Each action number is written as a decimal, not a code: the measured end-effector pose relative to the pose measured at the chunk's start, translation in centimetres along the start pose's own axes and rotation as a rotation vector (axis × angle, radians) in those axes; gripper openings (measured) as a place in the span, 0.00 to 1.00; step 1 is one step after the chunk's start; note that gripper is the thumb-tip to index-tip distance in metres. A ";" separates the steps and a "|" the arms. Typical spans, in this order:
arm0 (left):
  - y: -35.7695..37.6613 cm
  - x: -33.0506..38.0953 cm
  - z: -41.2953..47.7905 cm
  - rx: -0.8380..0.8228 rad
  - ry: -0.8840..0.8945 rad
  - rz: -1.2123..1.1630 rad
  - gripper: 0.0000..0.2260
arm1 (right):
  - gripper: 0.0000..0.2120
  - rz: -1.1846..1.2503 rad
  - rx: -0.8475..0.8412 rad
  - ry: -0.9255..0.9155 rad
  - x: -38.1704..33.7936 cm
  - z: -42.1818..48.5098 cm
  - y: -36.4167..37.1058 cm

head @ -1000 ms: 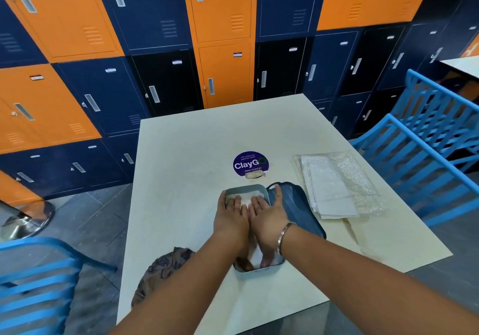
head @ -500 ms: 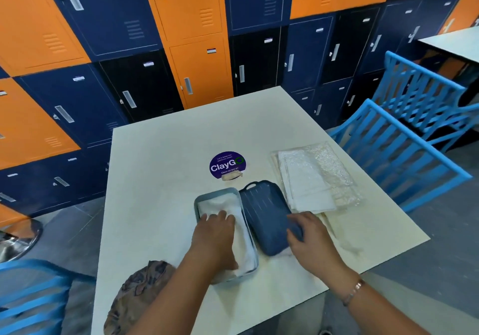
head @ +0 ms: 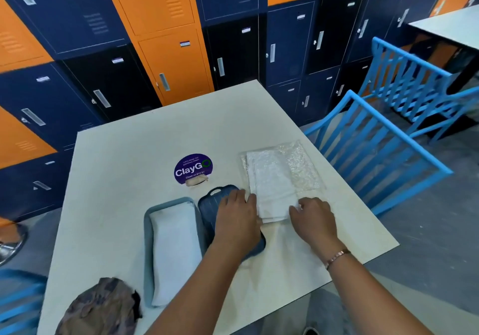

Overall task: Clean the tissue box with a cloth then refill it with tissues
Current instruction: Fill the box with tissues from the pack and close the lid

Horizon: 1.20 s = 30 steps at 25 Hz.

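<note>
The tissue box [head: 146, 246], a light-blue open tray, lies on the white table [head: 124, 153] at lower centre of the frame. A folded white wad of tissues [head: 176, 246] fills its interior. The dark-blue lid [head: 207, 209] lies flat, touching the box's right side.

The loose tissue stack [head: 272, 192] lies right of the lid, at centre right of the frame, partly on a clear plastic wrapper [head: 303, 163].

Left hand [head: 238, 218]: positioned over the lid, palm down. Fingers are nearly straight and close together, with the tips at the left edge of the tissue stack. It grips nothing.

Right hand [head: 313, 218]: positioned at the near right corner of the tissue stack. Fingers are bent, with the tips on the stack's edge. Whether they pinch the tissues cannot be told. A bracelet [head: 337, 255] is on the wrist.

The patterned cloth [head: 101, 308] lies crumpled at the table's lower left corner, well apart from both hands. A round purple sticker [head: 193, 168] is on the table beyond the lid. Blue slatted chairs [head: 375, 158] stand at the right of the frame. Orange and navy lockers [head: 168, 49] fill the upper frame.
</note>
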<state>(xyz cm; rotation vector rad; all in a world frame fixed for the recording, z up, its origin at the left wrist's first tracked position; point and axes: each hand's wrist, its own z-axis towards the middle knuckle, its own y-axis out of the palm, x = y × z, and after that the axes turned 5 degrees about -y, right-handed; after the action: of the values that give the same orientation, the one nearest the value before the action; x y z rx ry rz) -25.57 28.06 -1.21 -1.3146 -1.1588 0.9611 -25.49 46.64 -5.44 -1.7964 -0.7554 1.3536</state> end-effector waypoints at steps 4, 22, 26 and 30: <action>1.5 1.3 3.4 -0.098 -0.070 0.164 0.34 | 0.12 -0.048 0.013 0.005 -0.6 2.1 0.1; 3.5 1.7 4.9 -0.104 -0.075 0.118 0.27 | 0.10 0.547 -0.083 0.193 -0.6 6.1 0.5; 3.6 1.5 4.9 -0.091 -0.059 0.068 0.26 | 0.06 0.725 -0.160 0.292 -1.1 6.9 0.3; 3.6 1.4 5.0 -0.090 -0.051 0.024 0.28 | 0.11 0.868 -0.256 0.405 -1.8 7.7 -0.3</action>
<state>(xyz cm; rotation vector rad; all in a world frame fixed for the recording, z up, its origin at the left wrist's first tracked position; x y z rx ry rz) -29.76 30.65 -5.09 -1.3856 -1.2398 0.9743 -33.36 46.95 -5.45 -2.6578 0.1218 1.3423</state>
